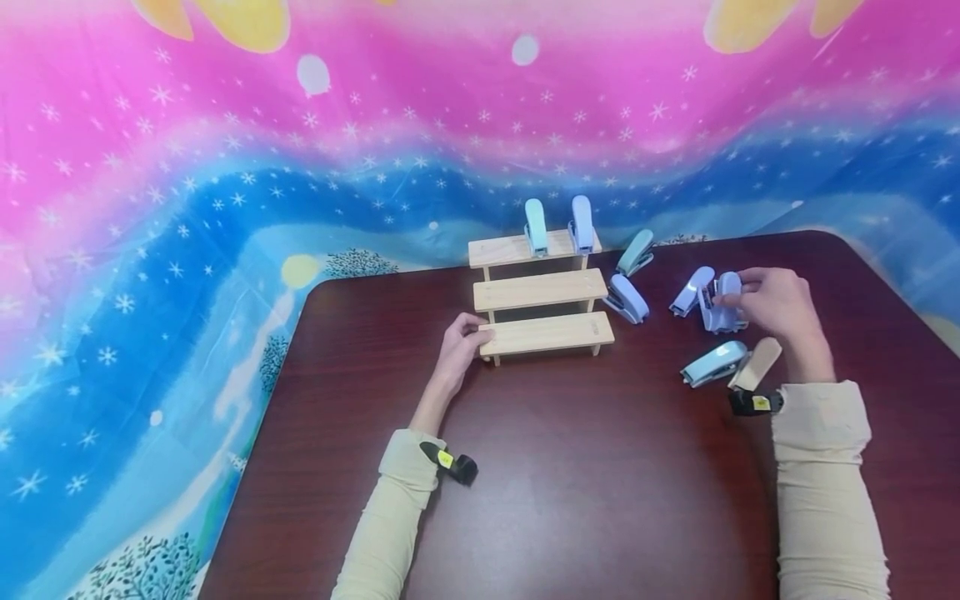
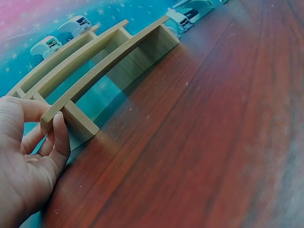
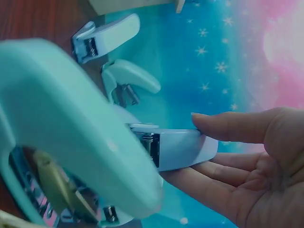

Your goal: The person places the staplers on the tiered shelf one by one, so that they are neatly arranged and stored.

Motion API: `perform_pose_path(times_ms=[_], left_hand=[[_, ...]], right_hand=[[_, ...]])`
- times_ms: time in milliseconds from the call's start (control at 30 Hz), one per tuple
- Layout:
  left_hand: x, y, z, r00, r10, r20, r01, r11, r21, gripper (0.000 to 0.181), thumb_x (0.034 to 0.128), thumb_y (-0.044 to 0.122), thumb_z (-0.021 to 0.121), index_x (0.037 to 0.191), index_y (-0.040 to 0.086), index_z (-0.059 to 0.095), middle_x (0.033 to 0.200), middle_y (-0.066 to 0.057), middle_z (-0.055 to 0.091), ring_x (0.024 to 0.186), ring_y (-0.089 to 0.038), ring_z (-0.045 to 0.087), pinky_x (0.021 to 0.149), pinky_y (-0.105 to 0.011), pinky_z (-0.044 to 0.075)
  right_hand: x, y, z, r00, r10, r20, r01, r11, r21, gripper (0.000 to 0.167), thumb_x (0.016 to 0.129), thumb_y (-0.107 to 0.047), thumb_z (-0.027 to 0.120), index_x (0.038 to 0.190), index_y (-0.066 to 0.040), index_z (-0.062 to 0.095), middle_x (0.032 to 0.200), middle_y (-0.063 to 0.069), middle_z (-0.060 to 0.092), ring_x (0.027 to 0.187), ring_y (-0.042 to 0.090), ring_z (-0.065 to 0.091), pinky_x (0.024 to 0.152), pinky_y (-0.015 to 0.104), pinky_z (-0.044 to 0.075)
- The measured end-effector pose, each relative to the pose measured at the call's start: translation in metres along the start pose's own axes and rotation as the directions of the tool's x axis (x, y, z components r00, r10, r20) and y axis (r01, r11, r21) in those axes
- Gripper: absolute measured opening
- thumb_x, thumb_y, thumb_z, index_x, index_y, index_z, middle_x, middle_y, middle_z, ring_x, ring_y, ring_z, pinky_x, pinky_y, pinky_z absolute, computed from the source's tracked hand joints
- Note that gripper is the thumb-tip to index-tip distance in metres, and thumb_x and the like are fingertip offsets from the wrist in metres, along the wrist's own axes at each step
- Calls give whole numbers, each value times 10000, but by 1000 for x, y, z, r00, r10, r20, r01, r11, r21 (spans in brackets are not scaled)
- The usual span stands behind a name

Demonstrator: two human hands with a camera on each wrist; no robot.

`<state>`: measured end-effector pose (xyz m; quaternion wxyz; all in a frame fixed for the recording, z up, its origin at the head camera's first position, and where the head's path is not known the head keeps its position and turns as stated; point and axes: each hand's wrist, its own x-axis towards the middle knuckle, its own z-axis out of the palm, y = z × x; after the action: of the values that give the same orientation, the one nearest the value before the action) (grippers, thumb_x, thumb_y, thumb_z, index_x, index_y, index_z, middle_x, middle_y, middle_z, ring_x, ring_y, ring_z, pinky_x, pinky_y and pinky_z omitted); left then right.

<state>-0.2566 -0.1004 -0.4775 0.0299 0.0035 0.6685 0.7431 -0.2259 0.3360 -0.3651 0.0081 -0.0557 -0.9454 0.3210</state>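
My left hand [image 1: 454,352] grips the left end of the bottom step of a three-step wooden rack [image 1: 543,333]. In the left wrist view, thumb and fingers pinch that board's end [image 2: 46,118]. My right hand [image 1: 780,302] holds a lavender stapler [image 1: 727,304] at the table's right side; the right wrist view shows this stapler [image 3: 185,148] between thumb and fingers. Close beside it lies another lavender stapler [image 1: 692,290]. On the rack's top step stand a mint stapler [image 1: 536,227] and a lavender one [image 1: 581,223].
Right of the rack lie a green stapler [image 1: 637,252] and a lavender stapler [image 1: 628,298]. Nearer my right wrist are a pale blue stapler [image 1: 714,363] and a beige one [image 1: 756,365]. A patterned cloth [image 1: 420,125] hangs behind the dark wooden table [image 1: 600,483].
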Motion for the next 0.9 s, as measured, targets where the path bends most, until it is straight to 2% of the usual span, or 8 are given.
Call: perform_pose_path(times_ms=[133,267,500,700,733,900], left_hand=[[0,0,0,1000,3,-5,-3,1000,30,228,867,8,716,1059,-27,598,921,-62,578,721,-130,566,594,-212,486],[0,0,0,1000,10,-14,-9,998,60,253,851,24,742,1057,-14,601,921,-55,577,742,-128,549,621,-207,468],[0,0,0,1000,23,-1,-23,999,22,217,846,-35,653,1052,-37,585,933,-89,574,705,-157,591,533,-237,512],[1,1,0,1000,30,5,-30,1000,7,217,832,-49,639,1039,-25,579,946,-89,565,717,-152,589,533,-229,502],[-1,5,0,1000,21,11,-21,1000,11,219,835,-57,636,1045,-39,578,949,-91,566,726,-155,590,546,-237,506],[-1,4,-1,1000,16,4,-16,999,35,250,819,-51,661,1058,-48,589,950,-83,579,761,-156,586,588,-241,518]], right_hand=[[-1,-7,-1,1000,16,-26,-15,999,40,624,976,-187,704,1398,202,462,1216,427,597,953,485,706,576,159,462],[-2,-11,-1,998,34,-44,-31,996,85,635,977,-205,712,1414,183,465,1237,407,594,965,454,721,565,111,461],[-3,-15,-2,997,40,-61,-32,991,127,658,979,-228,717,1444,158,458,1269,385,585,902,332,758,579,95,479],[-4,-19,-1,997,42,-62,-34,990,135,655,987,-234,701,1454,152,452,1286,388,574,1019,449,710,578,95,471],[-4,-19,-1,997,44,-61,-36,990,136,654,988,-235,700,1454,151,452,1286,389,574,1032,462,701,577,93,466],[-4,-19,-1,997,45,-62,-37,990,134,653,989,-238,699,1449,156,454,1286,393,573,1048,472,692,577,97,473]])
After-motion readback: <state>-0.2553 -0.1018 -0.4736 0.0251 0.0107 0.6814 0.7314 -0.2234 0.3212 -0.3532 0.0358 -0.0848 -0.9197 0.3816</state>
